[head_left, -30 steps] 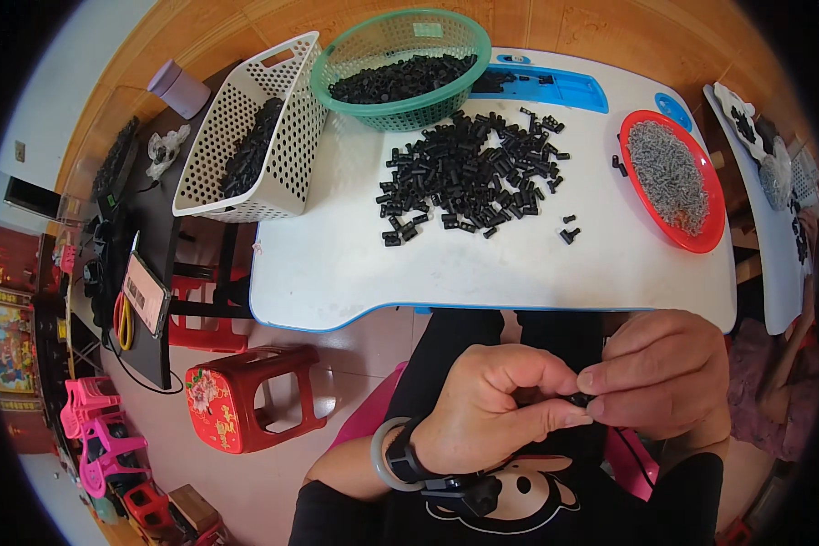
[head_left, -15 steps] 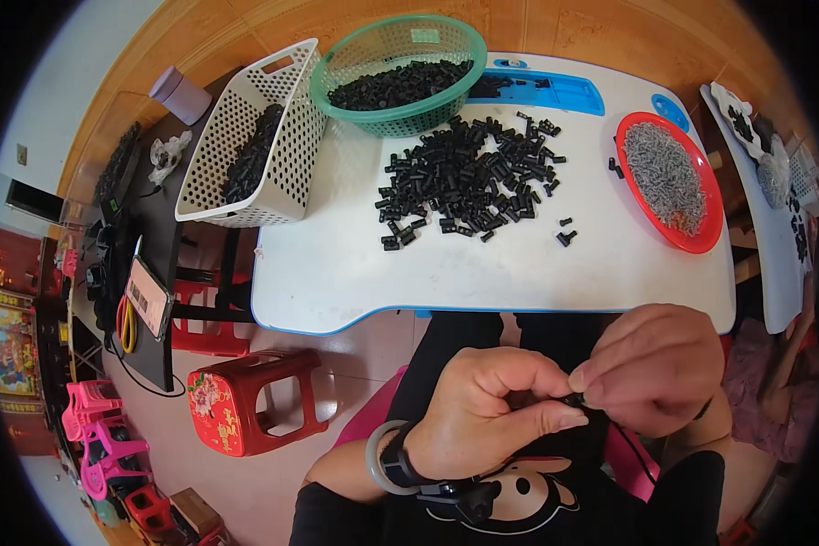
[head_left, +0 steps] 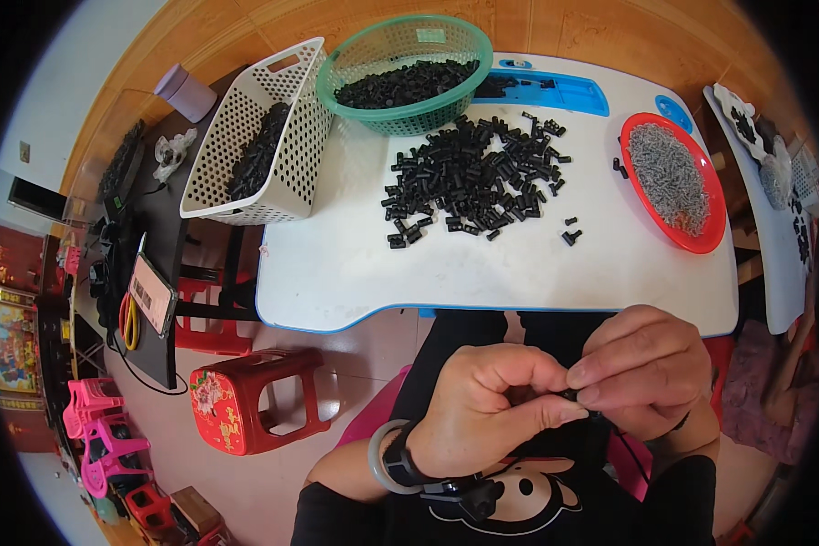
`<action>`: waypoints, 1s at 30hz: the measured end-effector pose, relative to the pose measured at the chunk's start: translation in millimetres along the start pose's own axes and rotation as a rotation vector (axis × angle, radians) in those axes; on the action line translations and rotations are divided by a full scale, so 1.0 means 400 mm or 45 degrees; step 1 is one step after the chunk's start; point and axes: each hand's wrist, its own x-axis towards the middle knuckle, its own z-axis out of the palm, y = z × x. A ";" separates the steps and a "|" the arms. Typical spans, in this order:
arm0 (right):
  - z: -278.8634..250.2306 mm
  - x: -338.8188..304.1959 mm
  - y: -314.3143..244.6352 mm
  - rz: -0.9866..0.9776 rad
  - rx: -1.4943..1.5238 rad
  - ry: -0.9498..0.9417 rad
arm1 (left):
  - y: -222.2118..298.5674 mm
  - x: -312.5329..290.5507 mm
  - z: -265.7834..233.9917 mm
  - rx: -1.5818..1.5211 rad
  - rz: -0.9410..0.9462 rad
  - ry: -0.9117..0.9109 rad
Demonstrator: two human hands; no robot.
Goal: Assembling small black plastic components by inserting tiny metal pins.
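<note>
Over my lap, just off the table's near edge, my left hand [head_left: 496, 405] pinches a small black plastic part [head_left: 569, 394] between thumb and forefinger. My right hand [head_left: 646, 369] meets it there, its fingertips closed on the same part, which they mostly cover. Whether my right fingers also hold a second tiny piece cannot be made out. Beyond my hands, a pile of small black plastic parts [head_left: 473, 173] lies on the white table [head_left: 373, 273]. A red plate [head_left: 714, 232] heaped with small silvery screws [head_left: 669, 173] stands on the table's right side.
A white perforated basket [head_left: 291, 173] and a green colander [head_left: 409, 118], both with black parts inside, stand at the far left. A blue tray [head_left: 573, 96] is set into the table's far side. A red stool [head_left: 273, 400] stands at left; a person [head_left: 773, 391] sits at right.
My right hand has turned slightly and its fingers have shifted on the small part. My left hand keeps its pinch. The whole view has shifted a little.
</note>
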 end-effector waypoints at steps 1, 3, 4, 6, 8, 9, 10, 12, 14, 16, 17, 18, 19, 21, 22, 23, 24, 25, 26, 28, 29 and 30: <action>-0.001 0.004 -0.001 -0.020 0.000 -0.013 | 0.000 0.001 -0.003 0.006 -0.012 -0.023; -0.001 0.008 -0.001 -0.038 -0.001 -0.025 | 0.002 0.001 -0.003 0.023 -0.009 -0.031; 0.000 0.009 -0.002 -0.042 0.002 -0.026 | 0.004 0.001 -0.003 0.041 -0.007 -0.038; 0.000 0.011 -0.001 -0.046 0.004 -0.027 | 0.019 0.003 -0.005 -0.033 -0.105 -0.047; -0.001 0.016 0.004 -0.075 0.019 -0.062 | 0.022 0.003 -0.006 -0.106 -0.203 -0.056; -0.004 0.017 0.007 -0.075 0.018 -0.061 | 0.020 0.003 -0.006 -0.115 -0.193 -0.053; -0.006 0.018 0.011 -0.096 0.022 -0.081 | 0.018 0.004 -0.007 -0.124 -0.182 -0.050; -0.005 0.016 0.018 -0.117 0.026 -0.100 | 0.013 0.005 -0.008 -0.149 -0.194 -0.042; -0.003 0.013 0.022 -0.090 0.018 -0.065 | 0.015 0.007 -0.007 -0.174 -0.206 -0.033; -0.010 0.007 0.024 0.092 0.178 -0.108 | 0.024 0.005 -0.006 -0.113 -0.261 0.009; -0.012 0.005 0.025 0.276 0.338 -0.151 | 0.016 0.002 -0.003 -0.111 -0.259 0.013; -0.007 0.001 0.026 0.276 0.335 -0.149 | 0.000 0.000 0.005 -0.119 -0.135 0.022; 0.004 -0.006 0.028 0.208 0.341 -0.032 | -0.009 -0.001 0.009 -0.127 -0.010 0.032; 0.014 -0.012 0.034 0.139 0.347 0.086 | -0.003 -0.001 0.006 -0.052 -0.010 0.042; 0.016 -0.013 0.036 0.146 0.369 0.093 | -0.001 -0.001 0.004 0.022 -0.010 0.054; 0.018 -0.015 0.038 0.152 0.390 0.099 | -0.003 -0.002 0.006 0.023 -0.011 0.054; 0.021 -0.017 0.040 0.150 0.389 0.100 | -0.006 -0.004 0.009 0.081 0.052 0.076; 0.026 -0.022 0.040 0.166 0.430 0.116 | -0.007 -0.005 0.011 0.138 0.116 0.098; 0.028 -0.024 0.039 0.182 0.470 0.131 | -0.008 -0.006 0.010 0.139 0.117 0.096; 0.032 -0.021 0.036 0.157 0.452 0.133 | -0.008 -0.011 0.008 0.257 0.158 0.080; 0.032 -0.019 0.034 0.134 0.430 0.137 | -0.008 -0.012 0.007 0.258 0.158 0.084; 0.030 -0.017 0.031 0.135 0.429 0.136 | -0.007 -0.011 0.008 0.277 0.198 0.076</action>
